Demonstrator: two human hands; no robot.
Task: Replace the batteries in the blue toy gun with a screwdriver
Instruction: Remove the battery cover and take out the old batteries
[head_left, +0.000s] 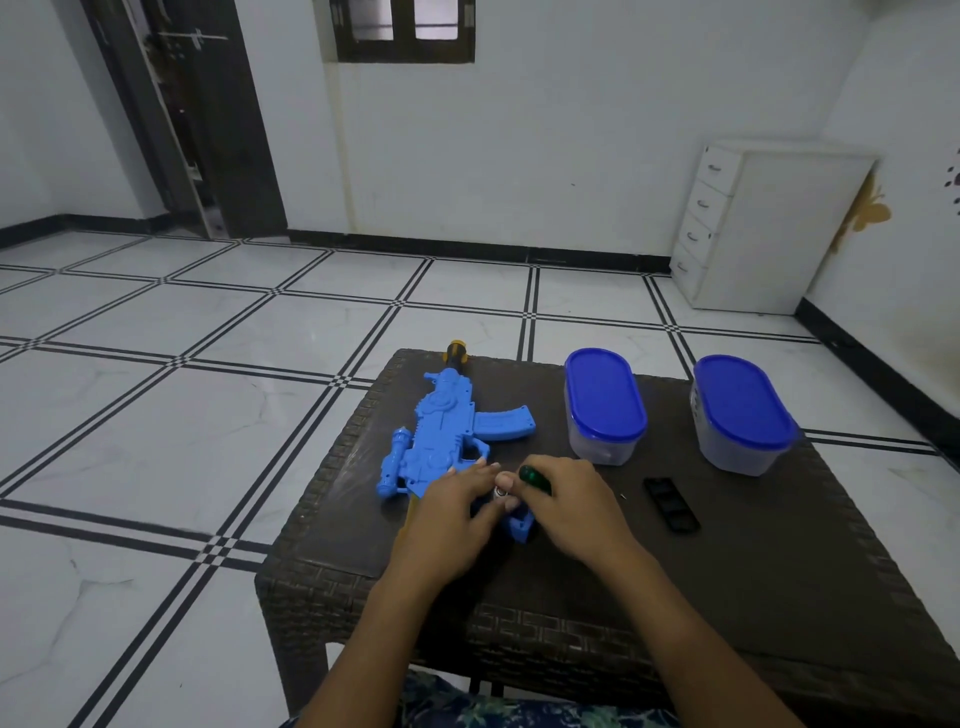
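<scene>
Hands over toy gun (447, 441): right hand (574, 506) grip clamped on green screwdriver (535, 478), left hand (457, 512) grip state unclear.

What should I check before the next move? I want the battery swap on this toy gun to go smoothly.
1. Toy gun lies flat on the table: ok.
2. Left hand steadies the gun's grip end: ok.
3. Screwdriver, green handle, held in the right hand: ok.
4. Battery cover off, lying right of the hands: ok.
5. Small screw near the cover accounted for: cannot tell, too small.
6. Batteries seated in the compartment: cannot tell, fingers hide it.
</scene>
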